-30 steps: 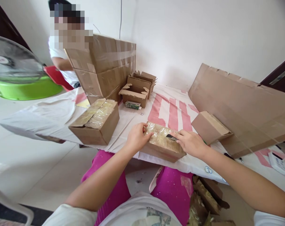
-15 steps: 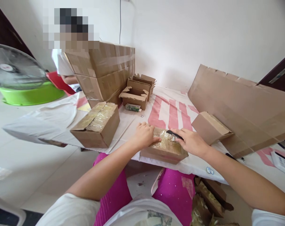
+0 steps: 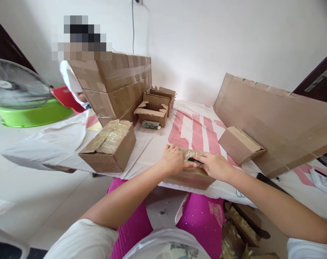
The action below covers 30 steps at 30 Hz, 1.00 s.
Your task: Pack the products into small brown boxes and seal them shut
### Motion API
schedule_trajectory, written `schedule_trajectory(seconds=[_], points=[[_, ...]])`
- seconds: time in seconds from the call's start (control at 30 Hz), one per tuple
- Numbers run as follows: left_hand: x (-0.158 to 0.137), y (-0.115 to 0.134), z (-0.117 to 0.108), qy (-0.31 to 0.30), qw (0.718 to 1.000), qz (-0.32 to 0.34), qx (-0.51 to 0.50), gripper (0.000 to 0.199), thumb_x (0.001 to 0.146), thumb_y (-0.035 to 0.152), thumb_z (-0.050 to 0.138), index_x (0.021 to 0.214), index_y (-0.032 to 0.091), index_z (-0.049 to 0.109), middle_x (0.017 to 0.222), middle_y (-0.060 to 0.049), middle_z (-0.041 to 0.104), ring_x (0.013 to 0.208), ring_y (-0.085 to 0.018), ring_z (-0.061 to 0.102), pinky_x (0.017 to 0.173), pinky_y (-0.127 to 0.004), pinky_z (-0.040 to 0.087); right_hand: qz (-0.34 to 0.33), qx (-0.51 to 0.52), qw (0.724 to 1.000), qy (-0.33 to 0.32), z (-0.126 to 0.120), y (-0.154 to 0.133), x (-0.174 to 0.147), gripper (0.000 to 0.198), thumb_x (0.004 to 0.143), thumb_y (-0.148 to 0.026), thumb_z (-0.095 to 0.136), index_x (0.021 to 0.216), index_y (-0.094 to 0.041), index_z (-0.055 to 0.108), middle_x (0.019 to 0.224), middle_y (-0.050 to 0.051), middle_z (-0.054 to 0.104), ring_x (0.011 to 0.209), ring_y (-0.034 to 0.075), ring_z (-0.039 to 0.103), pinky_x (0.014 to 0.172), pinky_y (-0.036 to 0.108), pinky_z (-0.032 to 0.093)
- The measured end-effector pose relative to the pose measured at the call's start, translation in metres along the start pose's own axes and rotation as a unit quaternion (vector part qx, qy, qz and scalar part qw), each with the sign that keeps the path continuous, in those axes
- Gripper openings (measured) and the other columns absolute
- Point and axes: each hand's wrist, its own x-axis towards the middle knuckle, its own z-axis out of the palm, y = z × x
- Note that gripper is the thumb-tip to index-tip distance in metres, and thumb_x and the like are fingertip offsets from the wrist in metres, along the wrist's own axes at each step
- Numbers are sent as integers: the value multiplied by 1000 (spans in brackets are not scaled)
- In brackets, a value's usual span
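Observation:
Right before me, at the table's front edge, sits a small taped cardboard box (image 3: pixel 190 180) with shiny clear tape over its top. My left hand (image 3: pixel 174 158) grips its left end, fingers bent over the far side and thumb lying along the top. In my right hand (image 3: pixel 214 165) is a black box cutter (image 3: pixel 193 159), held low and nearly flat against the taped top. Its tip points left, close to my left thumb. My right fingers cover part of its handle.
Another taped box (image 3: pixel 109 147) stands left, before stacked cartons (image 3: pixel 120 79). Open boxes (image 3: pixel 152 111) and a small green carton (image 3: pixel 151 125) lie behind. At right, a box (image 3: pixel 240 145) leans near a large cardboard sheet (image 3: pixel 274 118). A person (image 3: pixel 71 79) sits behind the stack.
My right hand has moved left with the box cutter, closer to my left hand, and now lies lower on the box. My left hand has shifted slightly right.

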Motion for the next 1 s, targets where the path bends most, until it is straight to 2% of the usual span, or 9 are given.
schedule_trajectory(seconds=[0.07, 0.13, 0.27, 0.37, 0.47, 0.63, 0.8, 1.0], points=[[0, 5, 5, 4, 1000, -18, -2, 69, 81, 74, 41, 85, 11, 71, 95, -22, 68, 100, -37, 55, 88, -48, 35, -8, 8, 1000, -4, 2, 1, 4, 44, 91, -23, 49, 133, -31, 54, 121, 5, 65, 100, 20, 65, 81, 30, 49], [-1, 7, 9, 15, 999, -35, -19, 68, 78, 75, 47, 88, 12, 70, 96, -20, 68, 101, -38, 55, 89, -48, 35, -16, 13, 1000, -9, 0, 2, 5, 44, 90, -23, 51, 133, -31, 54, 122, 4, 65, 101, 20, 64, 83, 30, 49], [-2, 6, 9, 32, 997, -42, -61, 65, 69, 76, 57, 86, 15, 69, 93, -17, 69, 99, -37, 55, 89, -48, 36, 6, 3, 1000, -7, -18, 10, 1, 45, 90, -22, 52, 134, -33, 54, 114, 4, 68, 97, 20, 65, 82, 29, 48], [-2, 8, 3, 9, 997, -32, -67, 56, 69, 71, 63, 81, 16, 69, 90, -15, 69, 98, -35, 56, 90, -48, 35, 21, 2, 1000, 0, -34, 19, -8, 42, 91, -22, 50, 132, -34, 56, 112, 3, 69, 99, 20, 65, 83, 30, 48], [1, 10, -3, -39, 996, -14, -81, 48, 71, 65, 65, 72, 17, 69, 91, -14, 68, 101, -35, 55, 91, -48, 34, 18, 11, 1000, -20, -41, 24, -18, 42, 91, -23, 52, 131, -34, 57, 112, 3, 69, 99, 21, 64, 84, 31, 47], [7, 10, -1, -65, 990, -5, -128, 43, 68, 62, 69, 72, 20, 69, 99, -10, 64, 108, -34, 50, 92, -46, 34, 8, 37, 998, -46, -27, 18, -23, 44, 90, -23, 53, 133, -33, 55, 108, 4, 69, 98, 20, 64, 84, 31, 46], [8, 9, 0, -77, 987, -13, -138, 43, 67, 62, 71, 75, 20, 67, 98, -8, 63, 109, -31, 48, 95, -44, 33, 19, -6, 999, -35, -13, -1, -16, 44, 91, -23, 48, 134, -32, 53, 109, 5, 67, 93, 22, 65, 77, 30, 45], [8, 9, 1, -74, 988, -13, -134, 40, 68, 58, 72, 76, 20, 67, 97, -8, 63, 108, -31, 49, 94, -44, 34, -31, -95, 994, -54, -20, -10, -11, 44, 91, -18, 44, 132, -31, 54, 102, 7, 68, 81, 21, 66, 66, 30, 42]])
